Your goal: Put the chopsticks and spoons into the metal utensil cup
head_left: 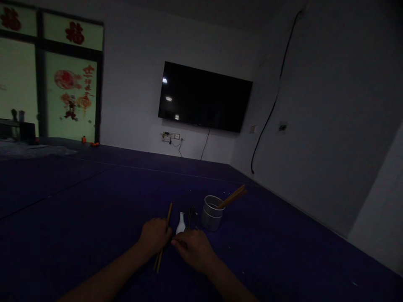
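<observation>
My left hand [155, 235] is closed around a pair of thin wooden chopsticks [159, 260], which slant up past the knuckles. Just to its right, my right hand [195, 249] has its fingers curled and pinched close to the left hand; whatever lies between them is too dark to make out. Between and beyond both hands is a small white narrow-necked object [181, 224], its lower end partly hidden. A dark, thin-stranded thing [191, 216] sits beside it, unclear in the dim light. Behind my right hand stands a grey metal cup [212, 218] with several wooden chopsticks [233, 197] leaning out to the right.
The broad dark-blue surface [126, 188] runs back to the wall. A black cable [270, 113] hangs along the right wall, and a television [204, 98] is mounted ahead. Small orange items [93, 144] and clear plastic sheeting [34, 150] lie at the far left.
</observation>
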Tool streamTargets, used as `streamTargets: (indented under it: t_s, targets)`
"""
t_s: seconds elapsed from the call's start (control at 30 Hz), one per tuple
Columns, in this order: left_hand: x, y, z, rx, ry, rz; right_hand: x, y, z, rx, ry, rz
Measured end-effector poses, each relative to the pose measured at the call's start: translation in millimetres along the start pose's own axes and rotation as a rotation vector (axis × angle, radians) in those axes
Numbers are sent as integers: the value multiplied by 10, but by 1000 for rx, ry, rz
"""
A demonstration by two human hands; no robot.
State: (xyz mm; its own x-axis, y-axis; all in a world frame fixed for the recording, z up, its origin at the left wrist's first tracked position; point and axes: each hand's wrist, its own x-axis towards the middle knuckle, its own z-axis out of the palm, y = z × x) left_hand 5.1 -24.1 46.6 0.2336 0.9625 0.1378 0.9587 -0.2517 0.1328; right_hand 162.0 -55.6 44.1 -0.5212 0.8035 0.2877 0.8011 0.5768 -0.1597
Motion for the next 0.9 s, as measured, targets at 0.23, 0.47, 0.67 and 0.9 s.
streamTargets:
  t_s: [0.23,0.47,0.67,0.9]
  targets:
    - [-8,1,-24,14,-17,-22,-7,21,34,-14,5,-2]
    - [-4,-5,-33,26,-41,-58,-5,11,17,-11,-10,5]
    - [-6,1,-41,28,-47,-78,-2,4,15,-24,-7,5]
    - [-22,7,-48,36,-51,-60,-6,4,6,-36,-23,12]
